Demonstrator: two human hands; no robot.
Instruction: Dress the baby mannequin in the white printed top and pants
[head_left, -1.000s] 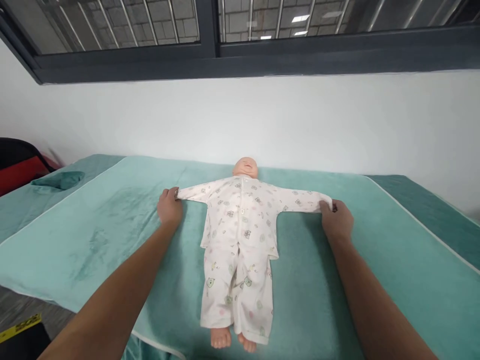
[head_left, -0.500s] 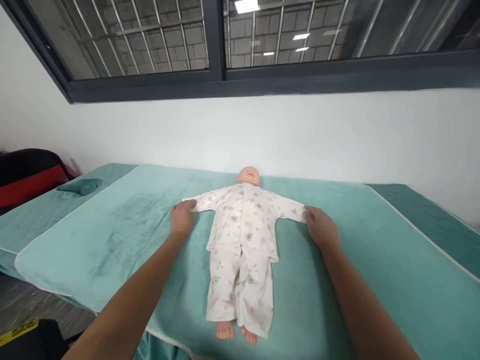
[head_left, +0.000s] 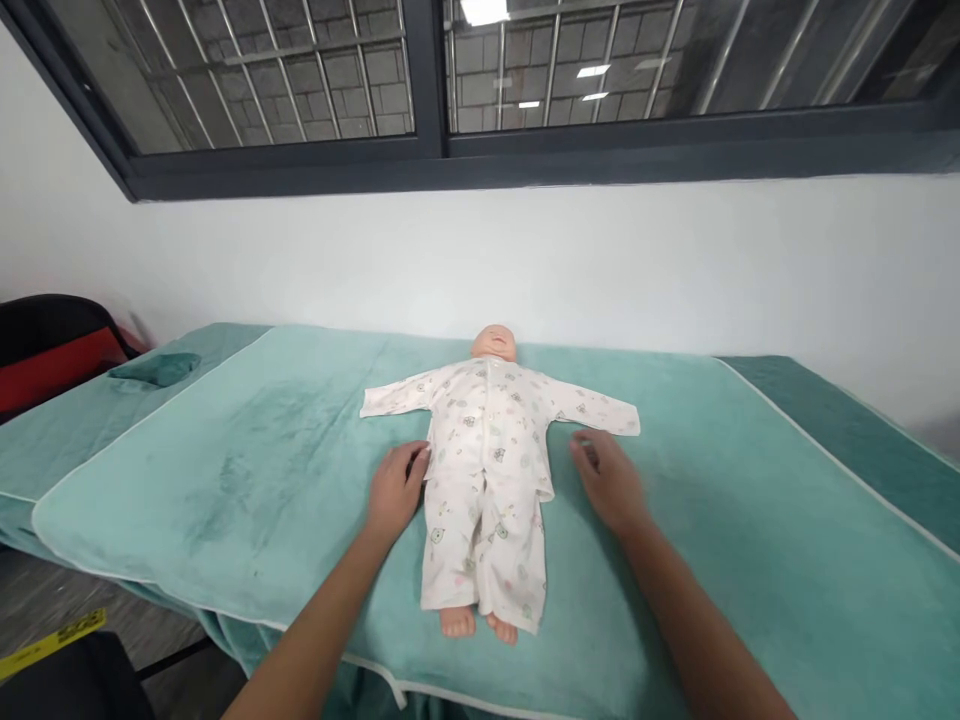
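Observation:
A baby doll (head_left: 493, 343) lies on its back, its head by the wall and its bare feet toward me. It wears a white printed pyjama top (head_left: 487, 420), buttoned down the front, and matching pyjama trousers (head_left: 484, 550). Both sleeves are spread wide, and no doll hands show at the cuffs. At the top's left side edge, my left hand (head_left: 400, 487) has its bent thumb and fingers together on the cloth. My right hand (head_left: 609, 480) hovers just below the right sleeve, apart from the top, its fingers loosely curved with a gap to the thumb and nothing held.
A light green padded cover (head_left: 262, 440) with pale piping lies over the bed, darker green fabric (head_left: 795, 400) at its ends. White wall (head_left: 480, 260) and a barred window stand behind. At left are a black-and-red object (head_left: 60, 360) and a black item with yellow tape (head_left: 75, 650).
Both hands have let go of the sleeve cuffs and moved inward and down toward the sides of the top. The sleeves stay stretched out. The view has shifted slightly.

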